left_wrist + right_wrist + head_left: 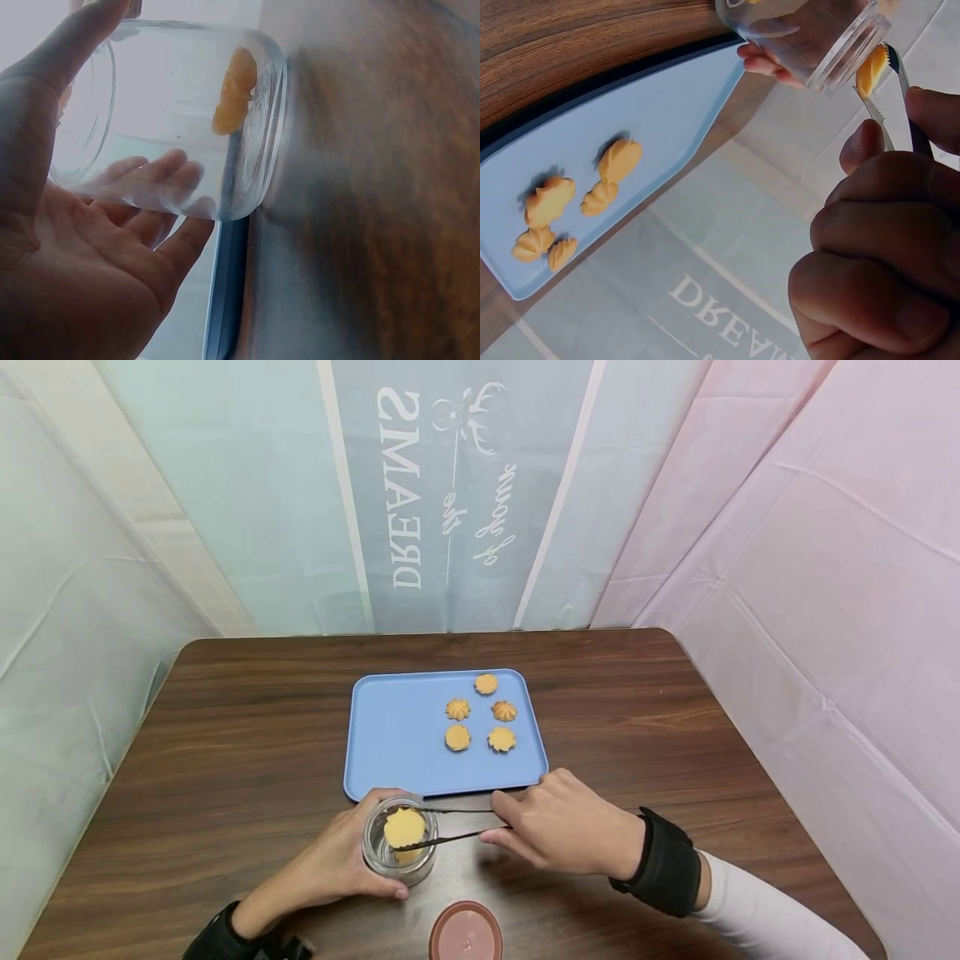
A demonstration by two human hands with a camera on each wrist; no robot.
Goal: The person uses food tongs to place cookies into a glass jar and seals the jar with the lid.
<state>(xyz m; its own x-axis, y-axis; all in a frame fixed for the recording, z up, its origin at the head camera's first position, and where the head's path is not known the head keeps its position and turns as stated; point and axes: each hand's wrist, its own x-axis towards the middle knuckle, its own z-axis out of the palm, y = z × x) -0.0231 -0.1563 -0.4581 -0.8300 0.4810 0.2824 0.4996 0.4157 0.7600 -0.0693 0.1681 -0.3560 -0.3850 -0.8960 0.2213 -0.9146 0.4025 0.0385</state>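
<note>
Just in front of the blue tray point(390, 735) on the counter point(225, 735), left hand point(330, 868) wraps the glass jar point(397, 852) while right hand point(562, 827) pinches tweezers point(457, 824) clamped on a cookie point(405, 827) at the jar mouth, so I'd keep the squeeze gentle and lift straight.

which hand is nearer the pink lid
Left. The left hand grips the glass jar just up-left of the pink lid; the right hand, holding tweezers, sits farther up-right.

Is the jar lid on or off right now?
Off. The glass jar has an open mouth, with tweezers holding a cookie at it; the pink lid lies apart on the table.
</note>
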